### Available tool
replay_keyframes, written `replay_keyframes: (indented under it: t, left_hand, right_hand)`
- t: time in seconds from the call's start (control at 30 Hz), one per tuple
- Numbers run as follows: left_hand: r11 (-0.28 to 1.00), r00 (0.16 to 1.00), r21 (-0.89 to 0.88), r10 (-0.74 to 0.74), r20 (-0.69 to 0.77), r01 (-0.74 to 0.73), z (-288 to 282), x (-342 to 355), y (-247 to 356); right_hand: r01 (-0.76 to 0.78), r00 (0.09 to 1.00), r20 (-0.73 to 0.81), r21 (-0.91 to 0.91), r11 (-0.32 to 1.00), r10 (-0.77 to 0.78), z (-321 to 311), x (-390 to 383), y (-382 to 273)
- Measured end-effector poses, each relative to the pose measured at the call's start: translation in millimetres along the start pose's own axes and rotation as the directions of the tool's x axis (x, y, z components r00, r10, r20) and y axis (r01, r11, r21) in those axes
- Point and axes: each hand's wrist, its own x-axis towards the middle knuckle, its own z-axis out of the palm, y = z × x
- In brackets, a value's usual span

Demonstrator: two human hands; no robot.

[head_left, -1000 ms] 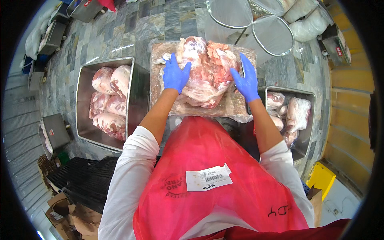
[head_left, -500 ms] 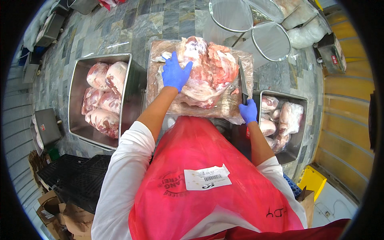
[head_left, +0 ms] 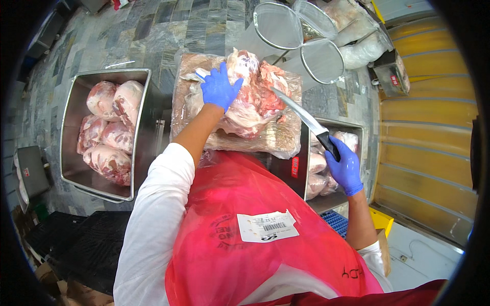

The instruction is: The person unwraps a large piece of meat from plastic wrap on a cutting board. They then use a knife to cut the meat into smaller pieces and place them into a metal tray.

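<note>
A large raw piece of meat (head_left: 250,99), pink and red with white fat, lies on a plastic-wrapped cardboard box (head_left: 224,140) in front of me. My left hand (head_left: 220,87), in a blue glove, rests open on the meat's left side with fingers spread. My right hand (head_left: 345,166), also blue-gloved, is closed round the black handle of a long knife (head_left: 301,112). The blade slants up and left, its tip close to the red right side of the meat. A small meat scrap (head_left: 282,119) sits right of the large piece.
A metal bin (head_left: 148,127) with several meat pieces (head_left: 107,158) stands at left; another bin (head_left: 334,204) with bagged meat is at right. Wire hoops holding clear bags (head_left: 322,60) stand beyond the box. Black plastic pallets (head_left: 92,239) lie at lower left.
My right hand has swung right and toward me with the knife; the blade has turned from upright beside the meat to slanting toward it. My left hand remains on the meat.
</note>
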Motion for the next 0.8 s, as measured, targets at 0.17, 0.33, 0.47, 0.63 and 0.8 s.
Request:
replay_keyframes:
  t: [0.17, 0.33, 0.47, 0.63, 0.8]
  left_hand:
    - [0.998, 0.998, -0.032, 0.049, 0.035, -0.048, -1, 7, 3]
    - [0.996, 0.998, -0.059, 0.061, 0.013, -0.060, -2, 9, -2]
    - [0.994, 0.996, -0.063, 0.089, -0.008, -0.089, 1, 11, -7]
    - [0.990, 0.995, -0.097, 0.104, -0.003, -0.103, 0, 12, -6]
    - [0.987, 0.987, -0.080, 0.131, -0.095, -0.139, 6, 11, -8]
  right_hand:
    - [0.287, 0.958, 0.095, -0.383, 0.878, -0.272, -33, 43, -55]
    - [0.431, 0.902, 0.310, -0.601, 0.673, -0.301, -45, 82, -123]
    - [0.492, 0.870, 0.377, -0.634, 0.597, -0.317, -42, 101, -148]
    - [0.576, 0.817, 0.452, -0.612, 0.542, -0.359, -43, 128, -160]
    - [0.678, 0.731, 0.579, -0.557, 0.479, -0.361, -54, 160, -136]
